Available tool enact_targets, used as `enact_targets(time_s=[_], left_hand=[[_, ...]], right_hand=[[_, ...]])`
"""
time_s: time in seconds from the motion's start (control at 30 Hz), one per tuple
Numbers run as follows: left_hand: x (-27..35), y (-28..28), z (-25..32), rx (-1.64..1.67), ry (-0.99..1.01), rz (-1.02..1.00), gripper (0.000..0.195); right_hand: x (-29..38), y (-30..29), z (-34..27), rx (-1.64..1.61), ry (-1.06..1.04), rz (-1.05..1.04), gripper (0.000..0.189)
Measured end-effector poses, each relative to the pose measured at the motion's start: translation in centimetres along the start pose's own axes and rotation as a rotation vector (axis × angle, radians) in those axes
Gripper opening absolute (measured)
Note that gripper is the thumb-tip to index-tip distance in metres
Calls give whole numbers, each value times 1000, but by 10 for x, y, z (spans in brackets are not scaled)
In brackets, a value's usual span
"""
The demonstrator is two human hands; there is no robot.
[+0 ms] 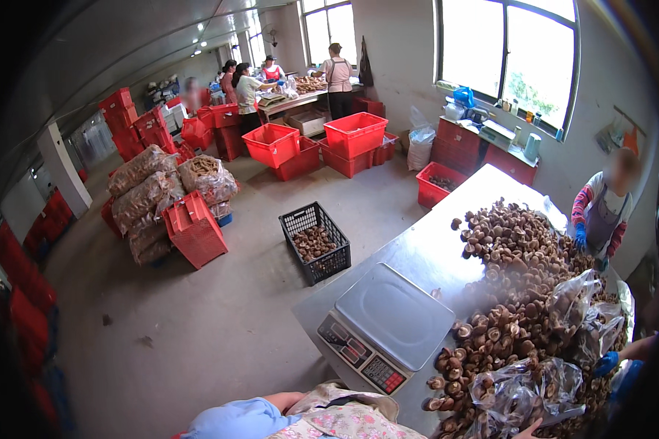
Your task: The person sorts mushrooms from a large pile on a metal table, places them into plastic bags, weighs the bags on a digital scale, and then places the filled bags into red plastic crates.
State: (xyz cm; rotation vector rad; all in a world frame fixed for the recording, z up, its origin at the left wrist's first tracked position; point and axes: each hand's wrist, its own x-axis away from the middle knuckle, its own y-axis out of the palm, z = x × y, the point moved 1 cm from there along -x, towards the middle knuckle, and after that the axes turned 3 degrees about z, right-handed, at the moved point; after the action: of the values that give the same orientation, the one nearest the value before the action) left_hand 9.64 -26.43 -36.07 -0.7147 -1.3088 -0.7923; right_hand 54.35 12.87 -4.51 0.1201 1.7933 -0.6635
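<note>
My right hand [529,430] shows only in part at the bottom edge, its fingers beside a clear plastic bag [527,387] that holds some mushrooms; whether it grips the bag is unclear. My left hand is out of view; a bare forearm runs from a blue sleeve to the floral apron [340,420]. Brown shiitake mushrooms [519,285] lie in a large heap along the metal table [395,247]. A digital scale [395,318] with a bare pan stands left of the heap, near me. Another clear plastic bag [576,296] lies on the heap farther right.
A black crate [313,244] with mushrooms stands on the floor beyond the table. Across the table is a co-worker [607,211]; another's blue-gloved hand [607,363] is at the right edge. Red crates [354,134] and filled sacks [143,200] stand farther off, near several people.
</note>
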Motion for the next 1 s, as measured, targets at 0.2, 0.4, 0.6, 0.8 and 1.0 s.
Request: enact_targets(time_s=[0.2, 0.4, 0.6, 0.8, 1.0], left_hand=[[65, 29, 48, -181, 184, -184, 45], [108, 38, 103, -303, 296, -209, 42], [128, 24, 132, -323, 337, -191, 39], [-74, -21, 101, -404, 509, -266, 40], [-28, -28, 158, -358, 399, -264, 34]], right_hand=[[68, 108, 61, -182, -99, -213, 84], [18, 21, 43, 275, -52, -304, 78], [38, 45, 105, 217, 178, -945, 63], [101, 107, 103, -193, 298, -756, 49], [59, 60, 106, -728, 339, -674, 26]])
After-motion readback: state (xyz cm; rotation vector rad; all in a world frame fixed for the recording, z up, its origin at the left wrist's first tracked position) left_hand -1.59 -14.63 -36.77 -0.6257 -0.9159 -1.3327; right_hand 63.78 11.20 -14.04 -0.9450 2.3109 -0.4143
